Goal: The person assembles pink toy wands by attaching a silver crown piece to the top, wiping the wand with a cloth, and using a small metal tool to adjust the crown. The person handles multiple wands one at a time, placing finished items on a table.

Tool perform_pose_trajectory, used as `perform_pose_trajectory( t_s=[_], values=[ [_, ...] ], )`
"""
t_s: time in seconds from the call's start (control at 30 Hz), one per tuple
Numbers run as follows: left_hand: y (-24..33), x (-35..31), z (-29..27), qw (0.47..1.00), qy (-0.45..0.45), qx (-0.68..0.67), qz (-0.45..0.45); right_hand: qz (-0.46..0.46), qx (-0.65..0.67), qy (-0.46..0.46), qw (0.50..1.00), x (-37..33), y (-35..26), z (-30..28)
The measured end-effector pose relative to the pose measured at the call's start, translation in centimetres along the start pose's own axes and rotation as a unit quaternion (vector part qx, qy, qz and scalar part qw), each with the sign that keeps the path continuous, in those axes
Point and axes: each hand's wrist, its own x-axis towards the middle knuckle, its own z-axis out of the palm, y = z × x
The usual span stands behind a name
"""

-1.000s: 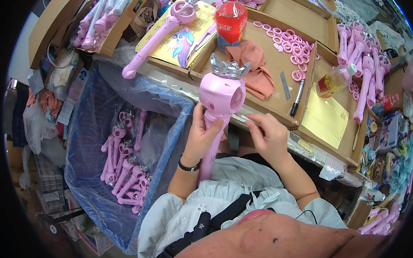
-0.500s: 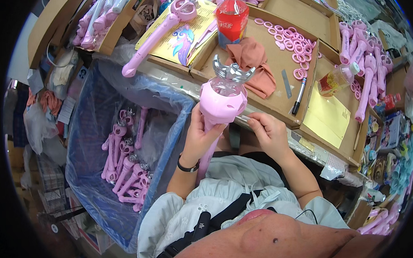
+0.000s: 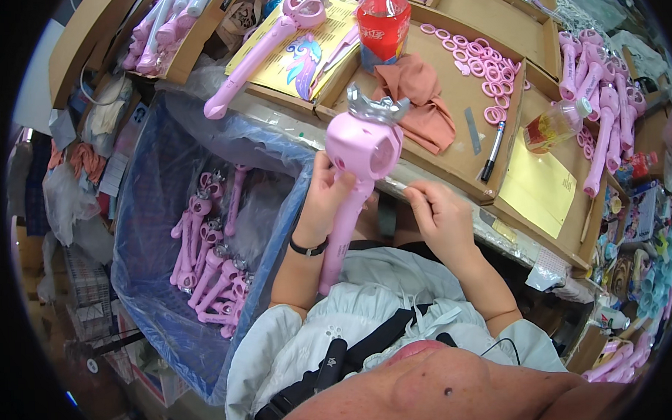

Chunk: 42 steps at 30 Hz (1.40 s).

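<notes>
My left hand (image 3: 322, 203) is wrapped round the handle of a pink toy wand (image 3: 360, 151), just below its round hollow head. A silver crown (image 3: 377, 105) tops the head, and the wand stands tilted, its lower end against my clothes. To the right, apart from the wand, is my right hand (image 3: 446, 217) with thumb and fingertips pressed together; whether anything lies in that pinch is hidden. Beyond the hands, an orange cloth (image 3: 421, 107) lies crumpled in a cardboard tray (image 3: 460, 172).
A blue plastic-lined bin (image 3: 148, 224) at my left holds several pink wands (image 3: 227, 277). Pink rings (image 3: 494, 71), a marker (image 3: 493, 153), a metal strip (image 3: 472, 131) and a tilted bottle (image 3: 551, 128) lie in trays. A red-labelled bottle (image 3: 384, 27) and another wand (image 3: 260, 57) are farther back.
The wand has turned and tipped in my left hand, so its round head opening now faces right. My right hand has shifted slightly, its fingers still pinched.
</notes>
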Motion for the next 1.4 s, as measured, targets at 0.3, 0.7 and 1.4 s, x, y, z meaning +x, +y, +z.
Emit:
perform_pose_trajectory(
  t_s=[0.3,0.7,1.4],
  values=[
    [0.2,0.7,0.7,0.985,-0.031,-0.163,-0.052,-0.125,-0.083,0.064,0.987,0.4,-0.9,-0.1],
    [0.0,-0.4,1.4,0.997,0.011,0.036,0.063,-0.063,-0.047,0.023,0.997,-0.4,0.4,0.3],
    [-2.3,-1.2,-0.2,0.937,0.019,0.231,0.261,0.084,0.167,-0.069,0.980,-2.1,1.5,0.7]
  ],
)
